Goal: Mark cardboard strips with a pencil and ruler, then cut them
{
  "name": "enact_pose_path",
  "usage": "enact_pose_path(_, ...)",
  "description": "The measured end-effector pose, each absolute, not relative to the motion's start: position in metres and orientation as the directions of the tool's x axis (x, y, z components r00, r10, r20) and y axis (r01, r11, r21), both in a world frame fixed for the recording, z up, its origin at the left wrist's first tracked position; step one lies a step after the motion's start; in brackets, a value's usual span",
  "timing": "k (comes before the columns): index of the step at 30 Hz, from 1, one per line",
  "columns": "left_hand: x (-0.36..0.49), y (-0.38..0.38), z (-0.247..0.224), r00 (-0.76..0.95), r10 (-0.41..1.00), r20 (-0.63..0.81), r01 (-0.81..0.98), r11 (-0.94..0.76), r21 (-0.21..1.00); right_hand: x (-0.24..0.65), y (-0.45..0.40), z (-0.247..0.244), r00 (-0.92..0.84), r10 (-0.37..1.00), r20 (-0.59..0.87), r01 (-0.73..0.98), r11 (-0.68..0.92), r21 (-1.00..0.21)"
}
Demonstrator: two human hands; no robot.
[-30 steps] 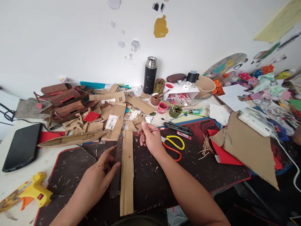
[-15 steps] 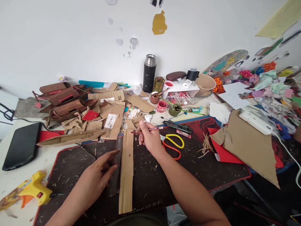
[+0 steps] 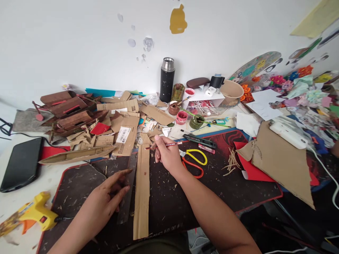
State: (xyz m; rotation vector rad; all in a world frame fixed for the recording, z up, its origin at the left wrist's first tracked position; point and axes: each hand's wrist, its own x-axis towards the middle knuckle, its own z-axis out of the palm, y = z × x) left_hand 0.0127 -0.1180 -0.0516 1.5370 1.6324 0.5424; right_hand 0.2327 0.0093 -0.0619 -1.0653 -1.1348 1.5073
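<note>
My right hand (image 3: 167, 155) is closed around a red pencil (image 3: 172, 143), its tip pointing left over the far end of a long cardboard strip (image 3: 142, 197). The strip lies lengthwise in front of me. Along its left side rests a clear ruler (image 3: 124, 208), with a narrow gap between the two. My left hand (image 3: 111, 197) is at the ruler's left edge, its index finger stretched out over it and the thumb apart. The other left fingers are curled and partly hidden; whether they touch the ruler I cannot tell.
Scissors (image 3: 196, 158) and a black utility knife (image 3: 199, 140) lie right of my right hand. A yellow glue gun (image 3: 39, 213) lies at left. Cardboard scraps (image 3: 127, 134), brown model boats (image 3: 71, 109), paint jars (image 3: 181, 117) and a black flask (image 3: 167, 83) line the back.
The ruler has shifted slightly left, away from the cardboard strip, and my left hand moved left with it. My right hand keeps the pencil in about the same place.
</note>
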Motion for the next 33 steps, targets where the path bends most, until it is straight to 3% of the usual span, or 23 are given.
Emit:
enact_pose_path(6,0.003,-0.119,-0.047,0.211,0.971,-0.117,0.662,-0.054,0.748,0.233,0.009,-0.064,-0.181,0.98,-0.087,-0.173,-0.118,-0.978)
enact_pose_path(14,-0.003,-0.102,-0.044,0.505,0.86,0.076,0.725,-0.47,0.504,0.232,0.009,-0.064,-0.185,0.977,-0.106,-0.173,-0.138,-0.975)
enact_pose_path(19,0.012,-0.086,-0.037,0.593,0.805,0.024,0.751,-0.564,0.343,0.233,0.009,-0.064,-0.182,0.978,-0.099,-0.169,-0.13,-0.977)
enact_pose_path(23,0.015,-0.083,-0.043,0.629,0.764,0.142,0.726,-0.643,0.245,0.233,0.009,-0.062,-0.178,0.98,-0.092,-0.16,-0.121,-0.98)
enact_pose_path(26,0.004,-0.093,-0.051,0.671,0.716,0.192,0.685,-0.698,0.208,0.233,0.008,-0.061,-0.182,0.978,-0.098,-0.138,-0.124,-0.983)
enact_pose_path(33,0.0,-0.127,-0.061,0.77,0.633,0.08,0.617,-0.77,0.164,0.233,0.004,-0.069,-0.21,0.976,-0.059,-0.117,-0.085,-0.99)
